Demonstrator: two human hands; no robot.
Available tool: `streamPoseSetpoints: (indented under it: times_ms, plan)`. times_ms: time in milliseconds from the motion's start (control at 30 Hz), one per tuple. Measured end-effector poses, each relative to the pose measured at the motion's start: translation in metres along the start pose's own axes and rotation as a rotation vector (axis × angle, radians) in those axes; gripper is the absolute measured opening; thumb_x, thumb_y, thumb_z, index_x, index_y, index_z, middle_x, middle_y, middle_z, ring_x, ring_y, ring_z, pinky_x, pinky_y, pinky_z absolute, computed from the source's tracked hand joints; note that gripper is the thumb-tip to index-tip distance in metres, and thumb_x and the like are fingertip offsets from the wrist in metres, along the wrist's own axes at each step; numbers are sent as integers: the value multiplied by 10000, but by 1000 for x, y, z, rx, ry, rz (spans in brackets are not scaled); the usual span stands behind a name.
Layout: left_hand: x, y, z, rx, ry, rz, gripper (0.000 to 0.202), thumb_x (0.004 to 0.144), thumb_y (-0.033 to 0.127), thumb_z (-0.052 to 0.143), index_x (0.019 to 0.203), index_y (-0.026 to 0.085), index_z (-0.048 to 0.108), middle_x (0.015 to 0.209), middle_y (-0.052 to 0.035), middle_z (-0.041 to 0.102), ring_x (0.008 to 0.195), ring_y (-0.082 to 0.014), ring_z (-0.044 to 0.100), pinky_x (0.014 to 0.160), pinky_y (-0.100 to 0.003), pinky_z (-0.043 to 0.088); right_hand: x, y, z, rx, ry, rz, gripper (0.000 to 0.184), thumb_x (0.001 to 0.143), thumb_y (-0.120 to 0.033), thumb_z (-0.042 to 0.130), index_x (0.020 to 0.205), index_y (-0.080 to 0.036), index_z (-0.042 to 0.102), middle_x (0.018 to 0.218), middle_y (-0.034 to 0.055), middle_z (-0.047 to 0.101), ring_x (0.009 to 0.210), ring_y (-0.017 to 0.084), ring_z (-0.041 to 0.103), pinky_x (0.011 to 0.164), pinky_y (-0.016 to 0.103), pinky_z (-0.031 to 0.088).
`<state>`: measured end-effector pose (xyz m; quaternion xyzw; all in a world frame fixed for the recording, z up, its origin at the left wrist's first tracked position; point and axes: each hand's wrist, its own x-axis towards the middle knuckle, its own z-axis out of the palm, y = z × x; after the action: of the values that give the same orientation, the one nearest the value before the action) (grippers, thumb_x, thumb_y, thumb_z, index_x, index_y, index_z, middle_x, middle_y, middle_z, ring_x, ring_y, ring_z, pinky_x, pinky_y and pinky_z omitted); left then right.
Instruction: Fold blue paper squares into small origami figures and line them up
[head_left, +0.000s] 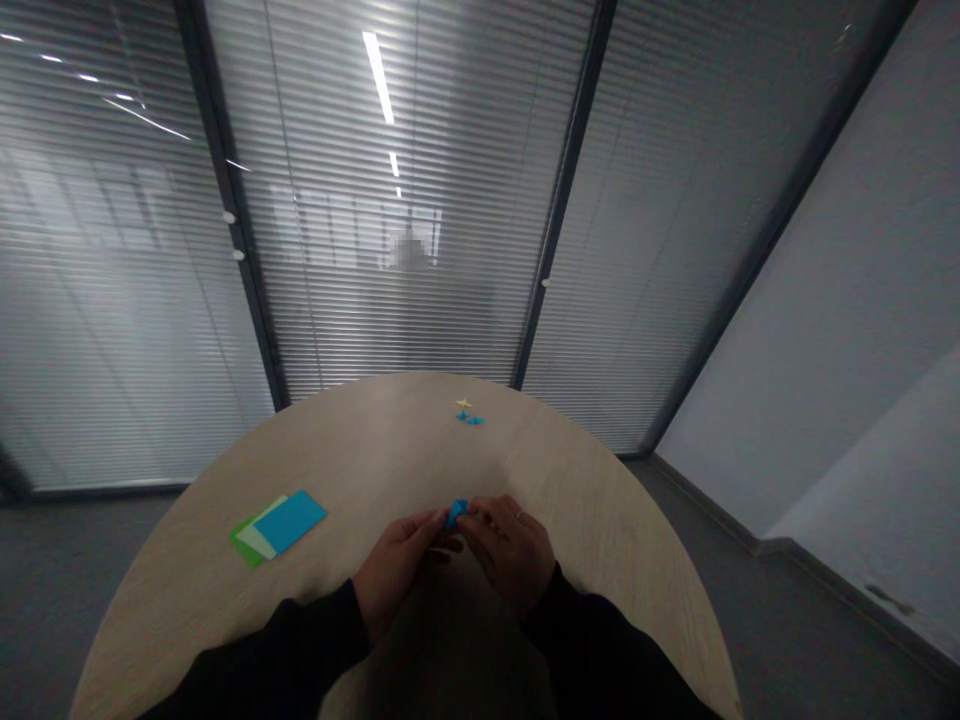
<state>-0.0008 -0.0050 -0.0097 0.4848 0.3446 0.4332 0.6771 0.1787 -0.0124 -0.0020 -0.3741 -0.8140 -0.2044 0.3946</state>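
Blue paper (456,514) between left hand (397,565) and right hand (510,553) (ring (519,516) on right)

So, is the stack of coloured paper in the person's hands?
No, the blue, white and green sheets lie on the table, away from both hands.

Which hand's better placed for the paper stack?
Left, likely: the left hand lies closer to the blue-and-green paper stack on that side; the right hand is farther; both hold the small blue paper piece.

- Office meeting room indicated
- Glass partitions (390,300) fitted with slatted blinds, held in dark metal frames (570,180)
- Rounded wood-laminate table (187,540) installed
- Grey carpet (75,590) laid on floor
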Motion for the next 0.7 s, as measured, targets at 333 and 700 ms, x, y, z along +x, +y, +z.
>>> streamPoseSetpoints:
  times_ms: [333, 700]
  plan:
    - [1, 0, -2, 54, -66, 19, 416, 837, 529, 639, 1000, 160, 741, 884, -85, 734, 793, -194, 620, 765, -311, 445, -1, 3, -1, 207, 17, 117, 156, 958, -237, 529, 866, -196, 648, 887, 55, 684, 825, 186, 616, 741, 305, 512]
    - [1, -1, -1, 52, -37, 6, 415, 841, 529, 634, 934, 141, 747, 836, -88, 721, 787, -199, 619, 767, -317, 452, 0, 1, -4, -41, -72, -94, 185, 957, -175, 515, 892, -203, 686, 842, 49, 712, 720, 189, 601, 634, 310, 500]
